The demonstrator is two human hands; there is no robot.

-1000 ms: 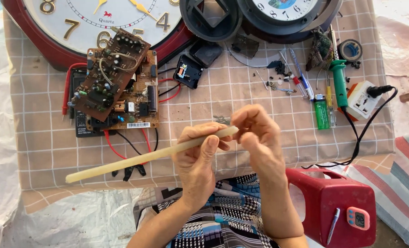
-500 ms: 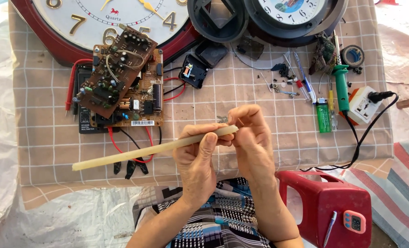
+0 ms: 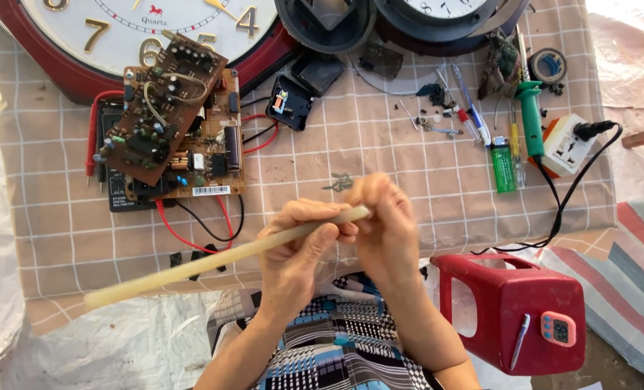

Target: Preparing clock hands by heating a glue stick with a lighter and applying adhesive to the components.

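My left hand [image 3: 297, 253] grips a long pale stick [image 3: 192, 263] near its right end, and the stick slants down to the left over the checked cloth [image 3: 47, 209]. My right hand [image 3: 387, 224] is closed around the stick's tip, fingers pinched against it. Both hands hover just above the cloth's front edge, over my patterned lap. What the right fingers hold at the tip is hidden.
Brown circuit boards [image 3: 166, 119] lie on a black multimeter with red and black leads. A big red-rimmed wall clock [image 3: 119, 36] and dark clock housings [image 3: 329, 22] sit at the back. A green soldering iron [image 3: 531, 115], lighter, white socket [image 3: 564, 148] are right; a red plastic container [image 3: 513, 310] stands front right.
The view has shifted slightly, and the stick's free end has dropped a little to the left. My hands keep their hold at the tip, the right fingers working against it.
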